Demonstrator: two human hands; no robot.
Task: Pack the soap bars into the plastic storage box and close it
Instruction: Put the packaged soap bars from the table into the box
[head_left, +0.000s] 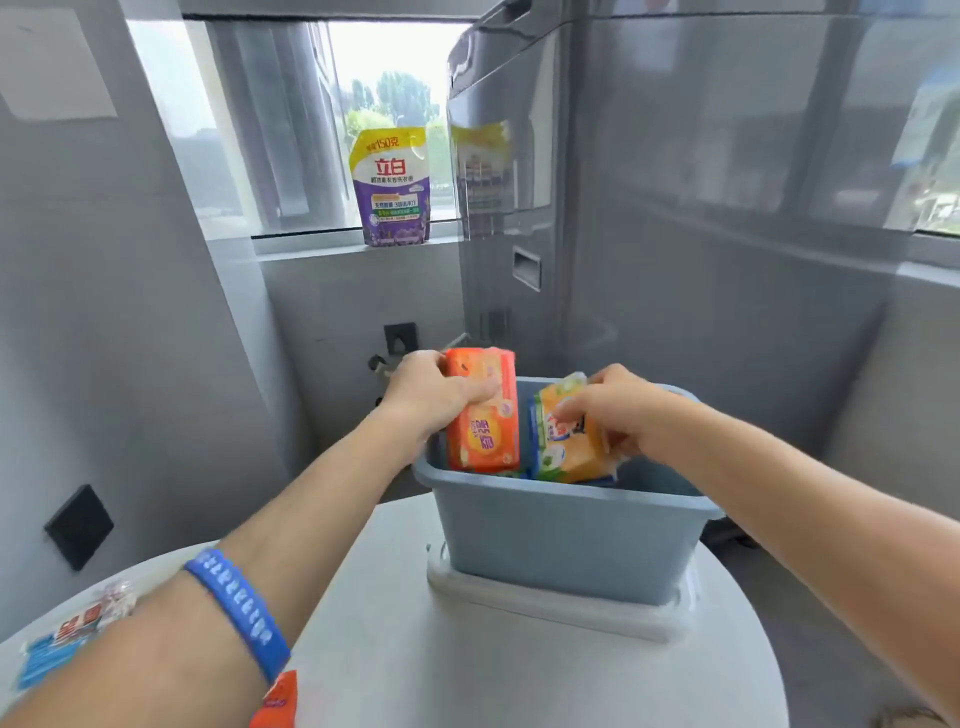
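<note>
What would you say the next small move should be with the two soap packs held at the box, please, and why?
Probably lower both and let go. The left hand grips the orange soap pack upright, its lower end already inside the blue storage box; the right hand holds the yellow-green soap pack tilted beside it. More packs wait on the table, and the box stands on the white lid.

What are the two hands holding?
Left hand grips the orange soap bar near its top; right hand grips the yellow-green soap bar by its upper side.
</note>
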